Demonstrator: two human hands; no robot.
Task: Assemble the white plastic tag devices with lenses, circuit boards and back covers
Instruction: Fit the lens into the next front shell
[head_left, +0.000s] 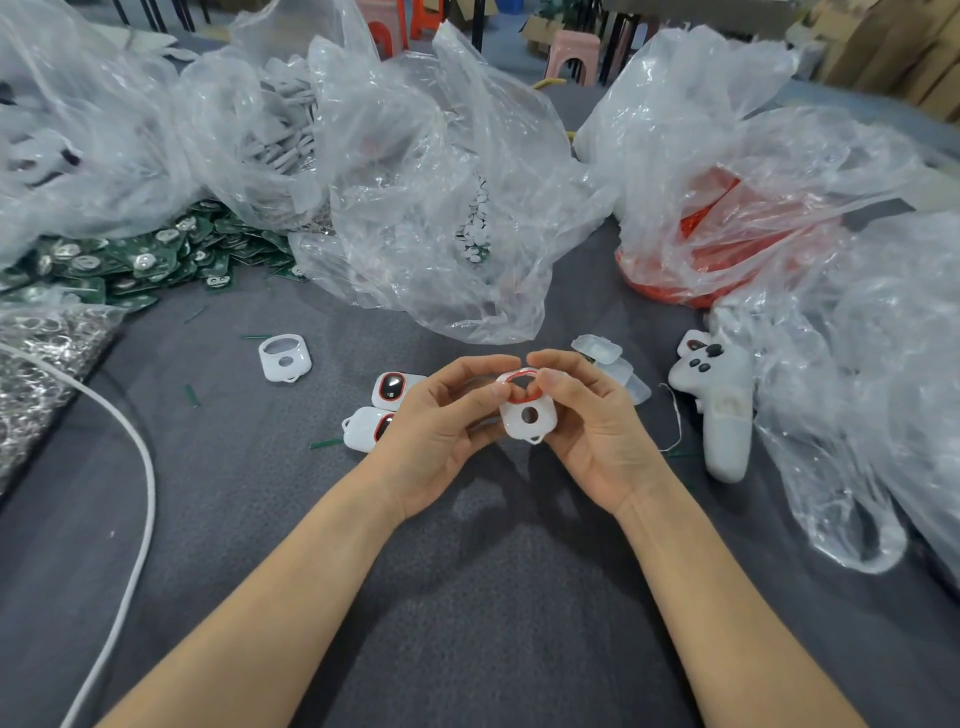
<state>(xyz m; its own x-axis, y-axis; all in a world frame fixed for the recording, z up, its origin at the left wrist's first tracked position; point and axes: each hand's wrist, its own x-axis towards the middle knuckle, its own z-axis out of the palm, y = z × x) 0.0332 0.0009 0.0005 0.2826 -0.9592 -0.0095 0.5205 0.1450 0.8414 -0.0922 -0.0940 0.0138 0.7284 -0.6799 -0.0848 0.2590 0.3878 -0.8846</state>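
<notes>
Both hands, left hand (434, 421) and right hand (595, 423), pinch one white tag shell (517, 428) between them. Its long axis runs near-to-far, with the loop end toward the person and the red-ringed opening away. Just left of the left hand lie two assembled tags (395, 388) (363, 428); farther left, one empty shell (284, 357). Beyond lies a heap of green circuit boards (130, 265).

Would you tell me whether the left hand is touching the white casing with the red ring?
Touching: the head view shows the left hand pinching the white casing at its ringed top edge.
</notes>
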